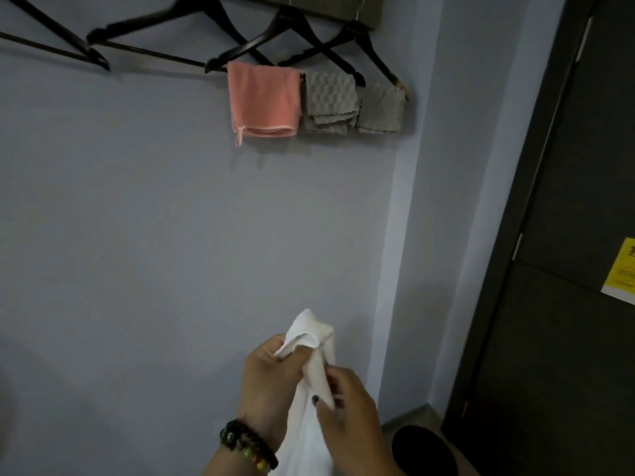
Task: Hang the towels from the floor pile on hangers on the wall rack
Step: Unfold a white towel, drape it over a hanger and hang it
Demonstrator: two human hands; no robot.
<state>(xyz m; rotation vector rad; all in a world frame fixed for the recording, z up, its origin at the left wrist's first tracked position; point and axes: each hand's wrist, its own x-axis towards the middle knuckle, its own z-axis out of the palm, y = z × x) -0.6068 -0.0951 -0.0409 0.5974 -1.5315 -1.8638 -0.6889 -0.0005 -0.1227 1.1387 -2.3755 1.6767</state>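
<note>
I hold a white towel [314, 383] at six o'clock, below the wall rack [347, 8]: my left hand [271, 379] grips its bunched top corner, my right hand [347, 403] pinches the fold just beneath. At twelve o'clock a pink towel [263, 97] and two grey towels [330, 101] already hang on black hangers [240, 46]; an empty hanger [144, 36] waits at eleven. Step in hand, I judge: spreading. Next: find both corners, then lift towards that hanger.

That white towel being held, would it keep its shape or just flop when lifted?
Probably floppy: the white towel bunches and folds where the left hand and right hand pinch it, and the rest hangs straight down. It looks light, since fingertips alone seem to carry it.
</note>
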